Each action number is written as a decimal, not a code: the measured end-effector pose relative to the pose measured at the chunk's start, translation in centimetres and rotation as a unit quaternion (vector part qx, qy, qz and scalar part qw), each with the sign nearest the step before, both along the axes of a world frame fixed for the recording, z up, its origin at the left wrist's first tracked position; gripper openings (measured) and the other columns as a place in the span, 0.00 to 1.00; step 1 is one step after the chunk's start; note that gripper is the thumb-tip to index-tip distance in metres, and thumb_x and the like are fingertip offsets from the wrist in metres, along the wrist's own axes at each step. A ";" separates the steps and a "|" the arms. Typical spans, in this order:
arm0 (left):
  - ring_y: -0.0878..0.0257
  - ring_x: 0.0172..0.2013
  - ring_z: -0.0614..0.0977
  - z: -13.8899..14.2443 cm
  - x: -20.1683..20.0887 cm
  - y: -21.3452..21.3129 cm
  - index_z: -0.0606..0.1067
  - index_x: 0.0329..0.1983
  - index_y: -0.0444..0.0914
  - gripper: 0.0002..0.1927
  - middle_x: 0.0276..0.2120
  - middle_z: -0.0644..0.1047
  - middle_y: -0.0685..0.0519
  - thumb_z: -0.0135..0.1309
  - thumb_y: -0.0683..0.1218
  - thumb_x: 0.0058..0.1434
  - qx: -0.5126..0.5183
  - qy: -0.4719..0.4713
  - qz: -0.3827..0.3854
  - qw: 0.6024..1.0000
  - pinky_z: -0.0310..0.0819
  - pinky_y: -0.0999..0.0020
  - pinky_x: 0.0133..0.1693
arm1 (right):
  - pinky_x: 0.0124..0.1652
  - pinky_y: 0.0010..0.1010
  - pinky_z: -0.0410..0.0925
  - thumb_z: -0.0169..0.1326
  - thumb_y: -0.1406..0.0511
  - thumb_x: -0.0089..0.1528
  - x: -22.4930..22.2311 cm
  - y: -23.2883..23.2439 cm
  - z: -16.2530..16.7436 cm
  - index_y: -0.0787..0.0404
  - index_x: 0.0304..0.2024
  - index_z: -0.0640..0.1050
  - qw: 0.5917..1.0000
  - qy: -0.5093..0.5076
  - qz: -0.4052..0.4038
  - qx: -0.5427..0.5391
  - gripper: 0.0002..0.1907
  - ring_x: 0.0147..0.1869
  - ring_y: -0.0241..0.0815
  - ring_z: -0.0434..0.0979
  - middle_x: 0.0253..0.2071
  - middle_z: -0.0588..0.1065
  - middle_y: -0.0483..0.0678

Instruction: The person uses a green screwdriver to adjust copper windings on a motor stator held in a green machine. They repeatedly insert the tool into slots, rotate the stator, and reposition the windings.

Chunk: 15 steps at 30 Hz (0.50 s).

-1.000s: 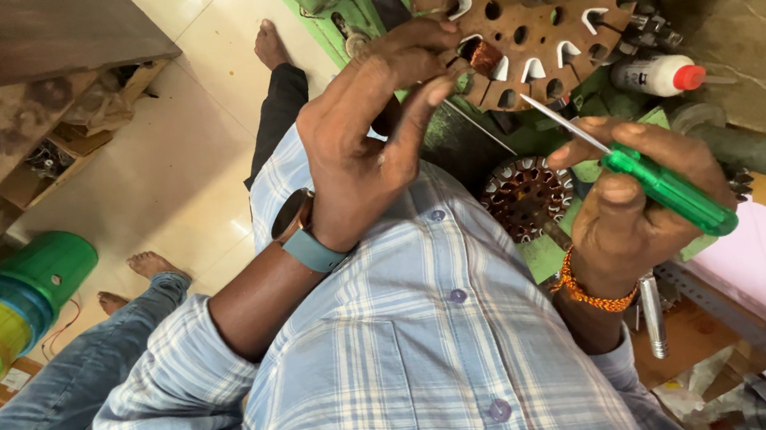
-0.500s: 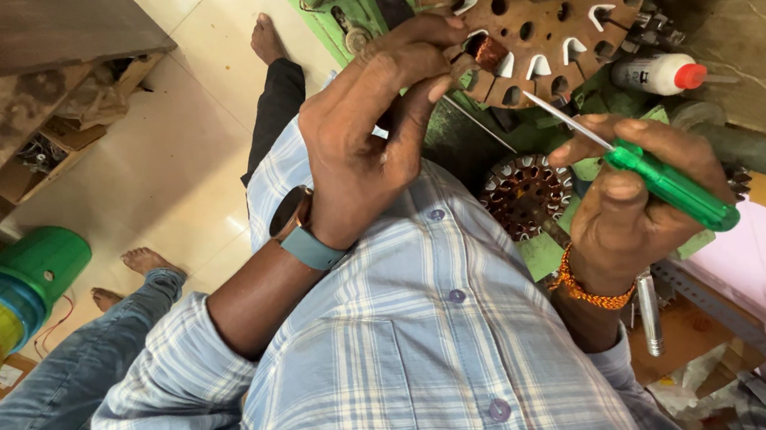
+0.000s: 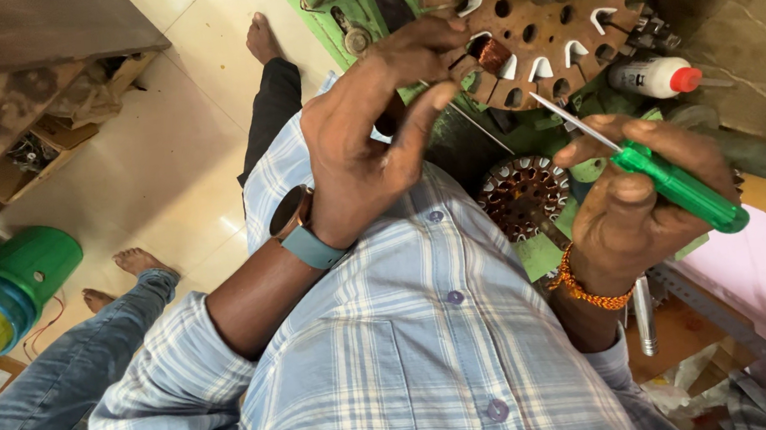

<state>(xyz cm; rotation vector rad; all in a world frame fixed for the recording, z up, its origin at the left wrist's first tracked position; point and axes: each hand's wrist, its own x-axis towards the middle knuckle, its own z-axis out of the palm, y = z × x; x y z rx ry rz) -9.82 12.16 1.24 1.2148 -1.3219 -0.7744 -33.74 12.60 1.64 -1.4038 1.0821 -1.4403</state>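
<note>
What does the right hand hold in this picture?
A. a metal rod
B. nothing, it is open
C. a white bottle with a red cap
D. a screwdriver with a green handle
D: the right hand is closed around a screwdriver with a green handle, whose thin metal shaft points toward the brown slotted disc.

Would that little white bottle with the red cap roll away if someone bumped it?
Probably. The bottle lies on its side and looks round, so a nudge could roll it. It seems small and plastic, so likely light. The machine parts close around it might stop it soon.
</note>
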 end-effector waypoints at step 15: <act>0.58 0.55 0.85 0.7 -0.2 0.0 0.79 0.50 0.34 0.08 0.51 0.81 0.48 0.64 0.38 0.70 0.018 -0.021 0.008 1.000 0.83 0.70 0.56 | 0.32 0.38 0.80 0.63 0.56 0.70 -0.5 0.1 -0.4 0.68 0.55 0.74 1.000 -0.004 -0.006 -0.004 0.23 0.39 0.49 0.84 0.41 0.77 0.58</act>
